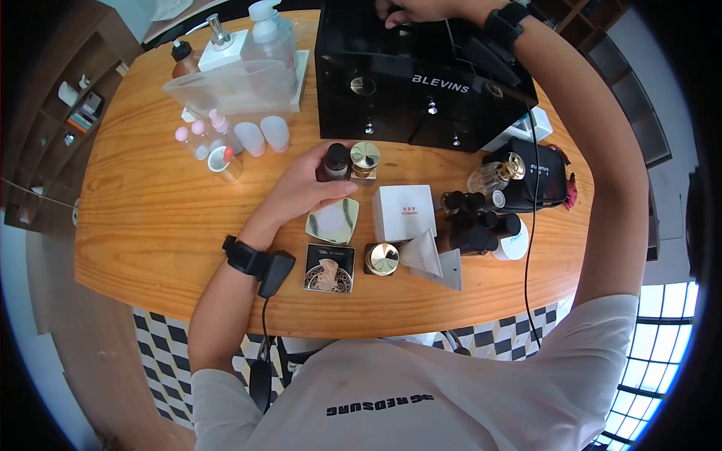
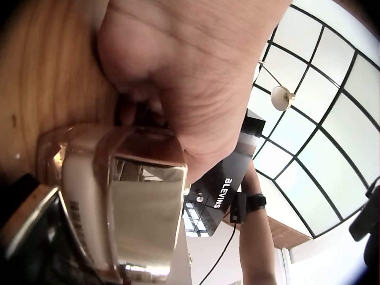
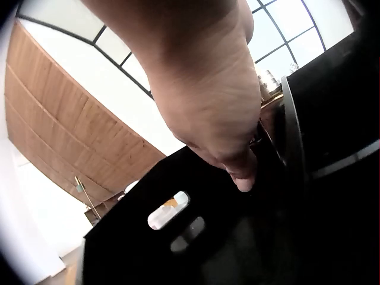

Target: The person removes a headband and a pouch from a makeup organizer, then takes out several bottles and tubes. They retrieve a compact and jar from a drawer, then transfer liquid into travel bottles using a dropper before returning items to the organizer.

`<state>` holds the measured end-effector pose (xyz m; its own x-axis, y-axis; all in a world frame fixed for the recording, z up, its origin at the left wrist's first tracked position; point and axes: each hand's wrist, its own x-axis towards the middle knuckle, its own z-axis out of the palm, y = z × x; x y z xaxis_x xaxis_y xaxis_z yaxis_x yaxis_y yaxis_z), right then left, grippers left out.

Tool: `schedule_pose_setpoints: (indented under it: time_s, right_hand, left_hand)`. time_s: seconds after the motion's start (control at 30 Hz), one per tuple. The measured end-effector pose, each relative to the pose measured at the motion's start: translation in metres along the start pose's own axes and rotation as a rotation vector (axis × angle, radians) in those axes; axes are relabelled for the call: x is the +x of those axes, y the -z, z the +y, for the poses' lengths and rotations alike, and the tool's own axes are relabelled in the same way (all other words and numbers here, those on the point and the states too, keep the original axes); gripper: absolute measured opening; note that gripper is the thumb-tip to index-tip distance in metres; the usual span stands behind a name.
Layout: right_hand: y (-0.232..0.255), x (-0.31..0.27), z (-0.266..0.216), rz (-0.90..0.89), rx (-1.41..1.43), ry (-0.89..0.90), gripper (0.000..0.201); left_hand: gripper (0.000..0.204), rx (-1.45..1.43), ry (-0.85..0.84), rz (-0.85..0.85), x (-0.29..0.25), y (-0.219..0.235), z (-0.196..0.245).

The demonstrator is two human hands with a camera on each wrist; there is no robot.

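Left hand: curled round dark bottle, black cap up, thumb across its near side; bottle is on the middle of the tabletop, just near of black box lettered BLEVINS. Gold-capped jar just right of bottle; whether the hand touches it, cannot tell. Right hand: at top of black box, fingers bent down; fingertips partly hidden, grip and how far open cannot tell. Near side of left hand: square pale case, then patterned compact. White box to their right, dark bottles farther right. Frosted organizer far left.
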<state>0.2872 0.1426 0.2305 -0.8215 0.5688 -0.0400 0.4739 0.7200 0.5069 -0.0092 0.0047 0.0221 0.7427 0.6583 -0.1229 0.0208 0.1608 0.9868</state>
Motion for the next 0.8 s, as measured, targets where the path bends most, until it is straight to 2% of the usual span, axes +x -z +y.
schedule_pose_setpoints:
  time_s: [0.13, 0.27, 0.33, 0.47, 0.57, 0.63, 0.67, 0.8]
  right_hand:
    - [-0.009, 0.000, 0.003, -0.056, -0.117, 0.026, 0.034]
    - [-0.007, -0.002, -0.003, -0.050, -0.105, -0.003, 0.035]
    - [-0.004, -0.001, -0.003, -0.116, -0.121, 0.020, 0.033]
    - [-0.005, -0.007, 0.000, -0.098, -0.127, 0.066, 0.030]
    - [0.006, -0.009, -0.008, -0.045, -0.161, 0.056, 0.028]
    - [0.032, -0.012, -0.027, 0.242, -0.048, 0.072, 0.023]
    - [0.039, -0.013, -0.043, 0.240, -0.049, 0.084, 0.023]
    - [0.071, -0.024, -0.128, 0.061, 0.216, -0.321, 0.028]
  left_hand:
    - [0.067, -0.015, -0.009, 0.012, 0.000, 0.001, -0.002]
    - [0.068, -0.042, -0.029, 0.026, 0.002, 0.000, -0.007]
    - [0.065, -0.003, -0.017, 0.019, 0.001, 0.001, -0.006]
    - [0.066, 0.012, -0.022, 0.041, 0.002, 0.000, -0.006]
    - [0.065, 0.007, -0.005, 0.026, 0.000, -0.001, -0.002]
    - [0.063, 0.012, -0.030, 0.027, 0.000, 0.000, -0.002]
    - [0.062, 0.017, -0.052, 0.025, 0.000, 0.000, -0.003]
    - [0.059, 0.004, -0.064, -0.009, -0.003, -0.002, 0.005]
